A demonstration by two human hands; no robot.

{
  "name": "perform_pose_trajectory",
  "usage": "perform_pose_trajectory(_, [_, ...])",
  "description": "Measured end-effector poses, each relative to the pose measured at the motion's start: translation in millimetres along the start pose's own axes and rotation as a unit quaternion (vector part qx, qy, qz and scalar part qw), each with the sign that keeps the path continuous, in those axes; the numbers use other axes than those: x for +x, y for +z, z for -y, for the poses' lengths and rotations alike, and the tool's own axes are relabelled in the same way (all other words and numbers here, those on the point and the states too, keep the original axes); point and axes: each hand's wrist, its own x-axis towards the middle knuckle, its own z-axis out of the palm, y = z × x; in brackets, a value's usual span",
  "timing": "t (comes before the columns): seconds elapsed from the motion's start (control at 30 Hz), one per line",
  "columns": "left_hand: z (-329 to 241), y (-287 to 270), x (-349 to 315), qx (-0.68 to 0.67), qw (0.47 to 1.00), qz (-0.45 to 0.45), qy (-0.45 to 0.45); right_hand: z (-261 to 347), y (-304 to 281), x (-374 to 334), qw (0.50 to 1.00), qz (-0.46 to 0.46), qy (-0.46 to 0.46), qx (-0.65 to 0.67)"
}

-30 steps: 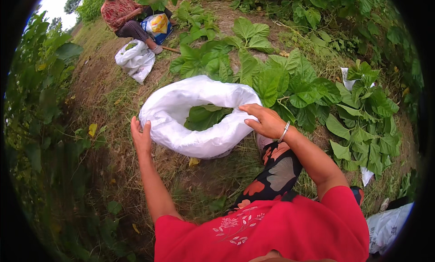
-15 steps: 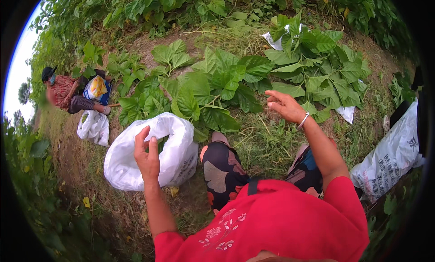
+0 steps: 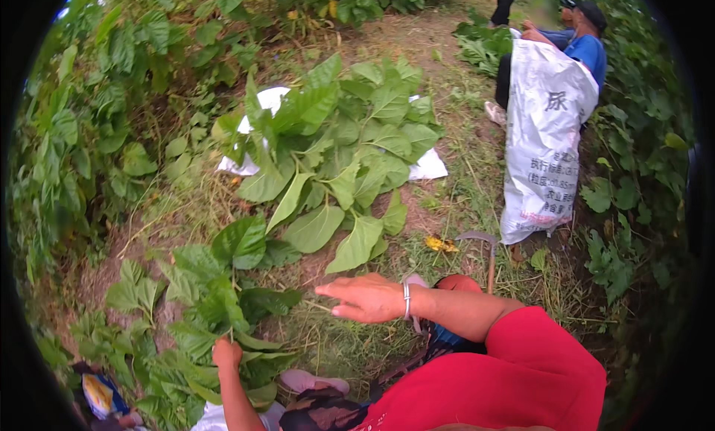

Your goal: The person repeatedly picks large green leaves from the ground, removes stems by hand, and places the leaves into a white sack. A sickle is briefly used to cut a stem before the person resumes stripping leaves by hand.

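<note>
Where the left hand (image 3: 227, 352) meets leafy branches (image 3: 223, 300): curled, apparently grasping them, partly obscured.
Right hand (image 3: 366, 298): released, extended, empty.
Leafy branches: on ground (image 3: 417, 29).
White bag (image 3: 211, 418): beside left forearm (image 3: 237, 397).

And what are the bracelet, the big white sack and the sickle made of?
Bracelet: probably metal, silvery and smooth-looking. Big white sack: likely plastic, perhaps woven, slightly shiny and creased. Sickle blade: dull grey, probably metal. Sickle handle: brown, maybe wood.
</note>
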Motion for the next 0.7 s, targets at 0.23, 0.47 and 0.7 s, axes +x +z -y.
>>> perform_pose_trajectory(0.23, [-12, 49, 44, 0.196, 0.981, -0.012, -0.003, -41, 3, 3, 0.993, 0.083, 0.082, -0.033])
perform_pose_trajectory(0.47, [14, 78, 67, 0.239, 0.957, -0.139, 0.085, -50, 3, 20, 0.99, 0.124, 0.062, -0.013])
perform_pose_trajectory(0.7, [-7, 91, 78, 0.124, 0.991, -0.047, -0.024, -60, 9, 48, 0.989, 0.145, 0.027, -0.016])
